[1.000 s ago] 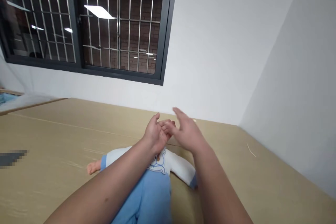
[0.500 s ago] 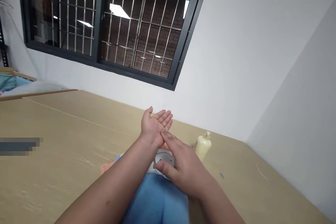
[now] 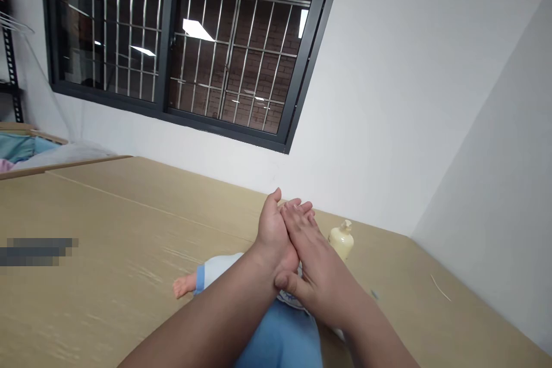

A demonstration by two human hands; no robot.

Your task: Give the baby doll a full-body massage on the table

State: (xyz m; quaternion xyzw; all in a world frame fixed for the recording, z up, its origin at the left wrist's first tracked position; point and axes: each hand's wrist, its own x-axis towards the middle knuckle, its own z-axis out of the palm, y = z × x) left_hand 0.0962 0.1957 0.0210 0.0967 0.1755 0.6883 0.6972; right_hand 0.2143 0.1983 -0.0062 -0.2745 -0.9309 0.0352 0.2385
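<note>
My left hand (image 3: pixel 278 230) is palm up with its fingers stretched out. Across its palm and fingers lies my right hand (image 3: pixel 313 259), palm down, fingers extended and thumb apart. No object shows between the two palms. Below them on the table lies a baby doll (image 3: pixel 282 333) in blue trousers and a white top with blue cuffs; its small hand (image 3: pixel 184 286) sticks out at the left. My hands and forearms hide the doll's head and most of its chest. Just beyond my right hand stands a cream pump bottle (image 3: pixel 342 240).
The brown table (image 3: pixel 107 253) meets a white wall with a barred window (image 3: pixel 233 57). At the far left is a box (image 3: pixel 37 146) holding cloth. A thin strip (image 3: pixel 440 288) and a small grey bit (image 3: pixel 375 294) lie to the right.
My left hand has moved right, and my right hand has slid farther over its palm and fingers. More of the doll's sleeve and hand shows. The view has shifted slightly.
</note>
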